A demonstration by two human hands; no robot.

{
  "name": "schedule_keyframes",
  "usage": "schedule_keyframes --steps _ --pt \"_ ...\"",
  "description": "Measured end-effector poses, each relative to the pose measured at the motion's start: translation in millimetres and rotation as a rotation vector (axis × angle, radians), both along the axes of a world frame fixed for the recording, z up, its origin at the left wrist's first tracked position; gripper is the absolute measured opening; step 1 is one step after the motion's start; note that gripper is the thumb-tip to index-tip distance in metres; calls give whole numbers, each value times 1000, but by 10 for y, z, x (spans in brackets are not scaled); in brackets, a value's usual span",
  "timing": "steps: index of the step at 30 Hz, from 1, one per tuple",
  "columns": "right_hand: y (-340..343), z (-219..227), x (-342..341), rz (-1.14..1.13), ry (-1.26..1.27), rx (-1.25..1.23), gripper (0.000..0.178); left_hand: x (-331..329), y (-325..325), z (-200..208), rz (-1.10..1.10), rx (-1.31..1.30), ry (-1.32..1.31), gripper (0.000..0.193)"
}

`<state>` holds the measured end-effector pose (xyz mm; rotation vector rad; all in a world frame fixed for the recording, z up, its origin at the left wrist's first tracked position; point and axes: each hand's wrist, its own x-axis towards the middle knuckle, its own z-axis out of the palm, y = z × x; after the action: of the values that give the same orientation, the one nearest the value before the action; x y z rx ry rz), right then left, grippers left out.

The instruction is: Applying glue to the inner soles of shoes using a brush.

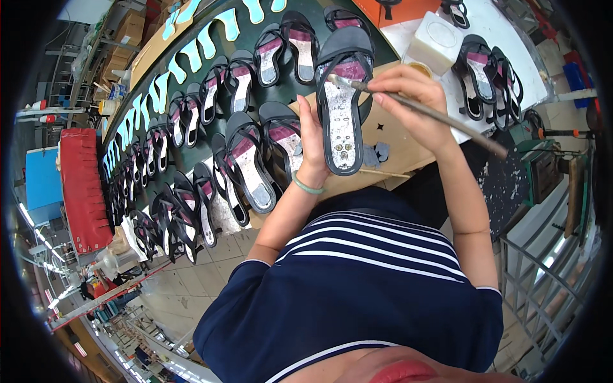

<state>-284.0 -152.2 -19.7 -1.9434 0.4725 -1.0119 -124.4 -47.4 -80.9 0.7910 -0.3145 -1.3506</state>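
My left hand holds a black strappy sandal upright, heel end toward me, with its inner sole facing up. That sole is whitish and speckled, with a purple patch under the straps and small metal fasteners near the heel. In my right hand is a long-handled brush, pinched between thumb and fingers. Its bristle end rests on or just over the sole by the straps; actual contact is hard to tell. Just left of my left hand stand more black sandals with purple patches.
Rows of sandals fill the dark green table, with pale teal sole-shaped pieces along its far side. A white square container stands beyond my right hand, near more sandals. Brown cardboard lies beneath the held sandal.
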Motion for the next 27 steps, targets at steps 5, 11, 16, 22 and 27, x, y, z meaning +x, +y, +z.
schedule_keyframes --steps 5,11,16,22,27 --pt "-207 46 -30 101 84 40 9 10 11 -20 -20 32 43 74" --pt "-419 116 -12 238 125 117 9 13 55 7 -57 -23 -38 77" --pt "-560 161 8 308 162 195 8 -7 65 32 -23 15 -37 76" --pt "-570 200 -10 331 162 277 9 0 67 31 -41 -25 -55 75" --pt "-454 252 -56 341 153 251 9 0 57 14 -16 -24 -49 74"
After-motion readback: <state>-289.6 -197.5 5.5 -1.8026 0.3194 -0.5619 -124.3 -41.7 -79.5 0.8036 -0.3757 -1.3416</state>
